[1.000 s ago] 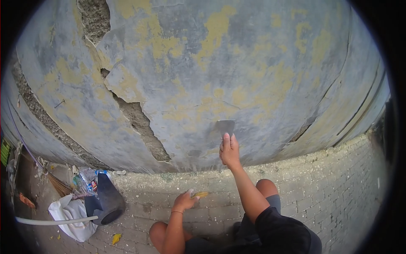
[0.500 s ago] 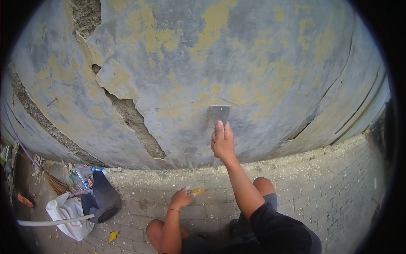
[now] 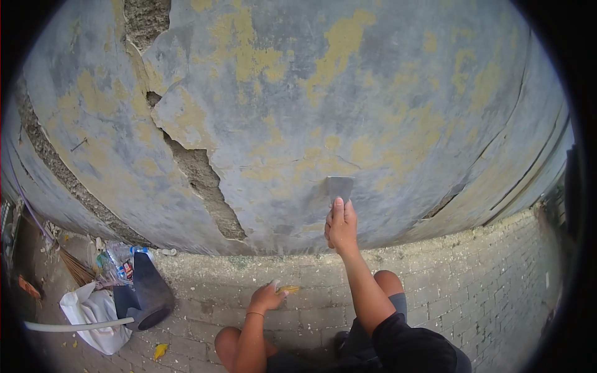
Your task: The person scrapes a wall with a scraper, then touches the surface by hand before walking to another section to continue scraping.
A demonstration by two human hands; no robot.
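Right grip [image 3: 341,227] wrapped tight around the scraper [image 3: 340,186], its blade jutting upward out of the hold at the patchy wall [image 3: 280,118]! Down low, left grip [image 3: 265,298] beside something yellow [image 3: 290,290]; whether it's grasping that, can't tell.

Cracked grey wall [image 3: 398,81], yellowish patches [image 3: 341,46]; grey block paving [image 3: 441,298] below.

Soft, even daylight, muted grey, wall [image 3: 280,93] bowed by wide-angle distortion, black vignette rounding the corners, faint shadow beside the scraper [image 3: 340,187], far-right paving [image 3: 507,280] blurry.
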